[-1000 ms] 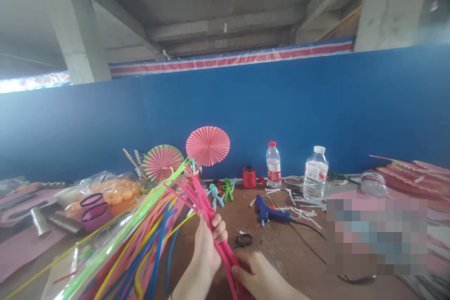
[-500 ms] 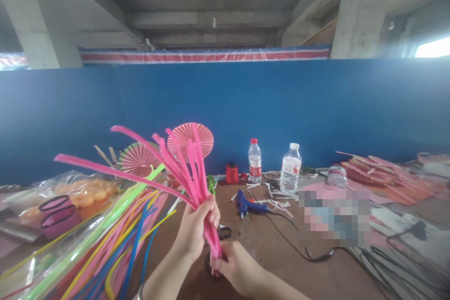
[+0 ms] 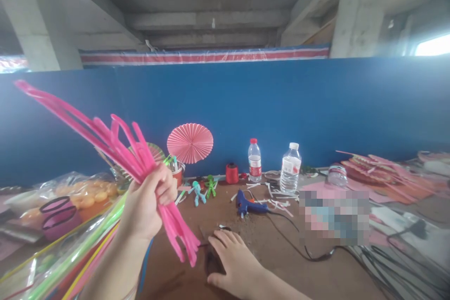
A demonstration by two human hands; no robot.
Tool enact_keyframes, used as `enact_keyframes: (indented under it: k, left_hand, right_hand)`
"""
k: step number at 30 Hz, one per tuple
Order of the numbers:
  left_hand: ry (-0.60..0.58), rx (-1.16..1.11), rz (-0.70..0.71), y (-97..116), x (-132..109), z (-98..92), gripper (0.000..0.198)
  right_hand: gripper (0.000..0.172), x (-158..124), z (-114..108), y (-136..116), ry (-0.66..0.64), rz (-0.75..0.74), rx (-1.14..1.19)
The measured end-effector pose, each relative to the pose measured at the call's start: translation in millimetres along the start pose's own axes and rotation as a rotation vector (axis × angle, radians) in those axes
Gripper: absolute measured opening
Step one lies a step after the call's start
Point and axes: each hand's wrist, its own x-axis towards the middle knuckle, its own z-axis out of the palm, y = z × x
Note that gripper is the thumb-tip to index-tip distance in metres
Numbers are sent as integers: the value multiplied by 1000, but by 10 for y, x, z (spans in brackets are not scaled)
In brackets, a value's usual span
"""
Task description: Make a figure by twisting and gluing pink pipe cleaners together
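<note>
My left hand is closed around a bunch of bright pink pipe cleaners, lifted at the left over the table. Their long ends fan out to the upper left, some bent into loops, and the shorter ends stick out below the fist. Low over the table, my right hand has its fingers stretched out, apart from the bunch. Under its fingers and thumb lie scissors with black handles, partly covered by the hand. Whether the fingers touch the scissors I cannot tell.
A blue glue gun with a cable lies ahead, near white scraps. Behind stand two bottles, a red thread spool and a pink paper fan. Green and yellow stems lie left; dark cables lie right.
My left hand has moved left and up with the pink pipe cleaners, tilting them left. My right hand has let go of their lower ends and spread its fingers over the scissors.
</note>
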Motion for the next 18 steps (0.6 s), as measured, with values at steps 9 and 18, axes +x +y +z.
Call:
enact_keyframes:
  k: [9,18]
  left_hand:
    - [-73,130,-158,-488,-252,-43,27]
    - [-83,105,-123,-615,-256,117,24]
  right_hand:
    - [29,128,1,211,199,222,-58]
    - [62,49,-48,14,232,7,471]
